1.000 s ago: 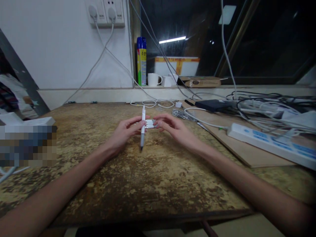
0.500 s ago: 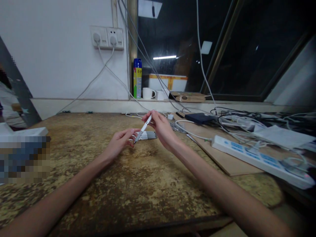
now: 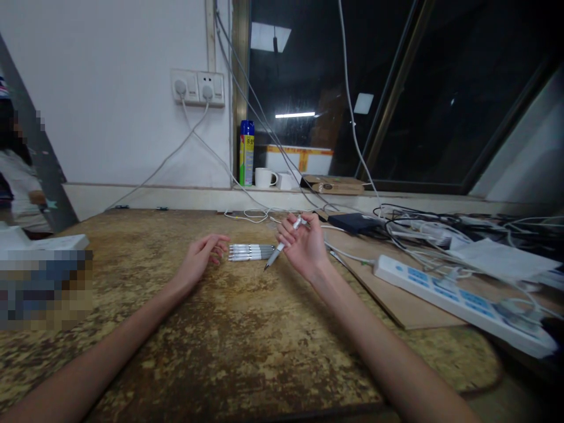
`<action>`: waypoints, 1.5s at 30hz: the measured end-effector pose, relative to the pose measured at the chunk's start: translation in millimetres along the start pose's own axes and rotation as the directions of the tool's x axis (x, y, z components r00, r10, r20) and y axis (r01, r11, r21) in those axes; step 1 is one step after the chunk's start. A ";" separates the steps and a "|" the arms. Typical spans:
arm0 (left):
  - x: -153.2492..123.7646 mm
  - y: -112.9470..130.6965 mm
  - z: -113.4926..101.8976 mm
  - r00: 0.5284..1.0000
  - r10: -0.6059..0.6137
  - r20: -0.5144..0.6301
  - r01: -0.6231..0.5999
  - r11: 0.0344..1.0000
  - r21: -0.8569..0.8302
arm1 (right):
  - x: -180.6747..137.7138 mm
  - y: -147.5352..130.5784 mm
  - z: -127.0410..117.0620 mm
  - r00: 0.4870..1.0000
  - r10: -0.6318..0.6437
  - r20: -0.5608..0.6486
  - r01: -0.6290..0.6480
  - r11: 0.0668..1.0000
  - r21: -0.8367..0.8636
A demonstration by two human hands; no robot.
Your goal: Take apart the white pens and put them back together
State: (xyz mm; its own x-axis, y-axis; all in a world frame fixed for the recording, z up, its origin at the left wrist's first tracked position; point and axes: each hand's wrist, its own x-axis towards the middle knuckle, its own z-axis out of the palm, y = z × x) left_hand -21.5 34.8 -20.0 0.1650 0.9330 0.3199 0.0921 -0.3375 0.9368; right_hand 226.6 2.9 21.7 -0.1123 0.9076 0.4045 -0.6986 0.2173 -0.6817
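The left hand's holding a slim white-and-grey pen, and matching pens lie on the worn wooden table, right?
Not quite: the head view shows the right hand holding the slim pen. The matching white-and-grey pens do lie on the worn wooden table.

Cluttered indoor workroom: worn tabletop (image 3: 247,341), power strip (image 3: 476,304), tangled cables (image 3: 418,229).

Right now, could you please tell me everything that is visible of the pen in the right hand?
The pen is slim, with a white barrel, grey lower section and dark tip; it looks plastic. The right hand holds it by its upper part, slanted, tip pointing down-left. It appears beside the right end of the row of pens; contact there is unclear.
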 end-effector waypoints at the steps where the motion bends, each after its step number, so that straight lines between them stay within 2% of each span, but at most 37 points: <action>1: 0.8 -1.4 -0.3 1.000 0.005 0.006 -0.005 1.000 0.004 | -0.2 -0.4 0.8 1.000 0.008 -0.002 -0.008 1.000 0.026; 6: 4.6 -8.8 -2.3 1.000 0.011 0.029 -0.011 1.000 -0.003 | -0.6 -2.9 3.6 0.999 0.044 -0.019 -0.039 0.978 0.204; 9: 5.3 -12.3 -4.0 1.000 0.007 0.027 -0.007 1.000 -0.006 | -0.8 -3.4 1.7 0.998 0.051 -0.031 -0.042 0.970 0.241; 24: 6.2 -17.0 -7.6 1.000 -0.013 0.021 0.013 1.000 0.015 | 0.8 -1.2 -0.7 0.992 0.039 -0.121 -0.010 0.972 0.233; 45: 4.3 -11.6 -5.1 0.999 0.009 0.035 -0.010 1.000 0.019 | -0.3 -2.8 4.3 0.985 0.013 -0.174 0.025 0.977 0.214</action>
State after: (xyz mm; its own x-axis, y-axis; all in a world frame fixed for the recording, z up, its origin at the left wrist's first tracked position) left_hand -26.8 43.4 -28.8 0.2001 0.9248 0.3235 0.1092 -0.3492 0.9307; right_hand 225.5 0.5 26.1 0.0032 0.9589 0.2838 -0.8362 0.1582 -0.5252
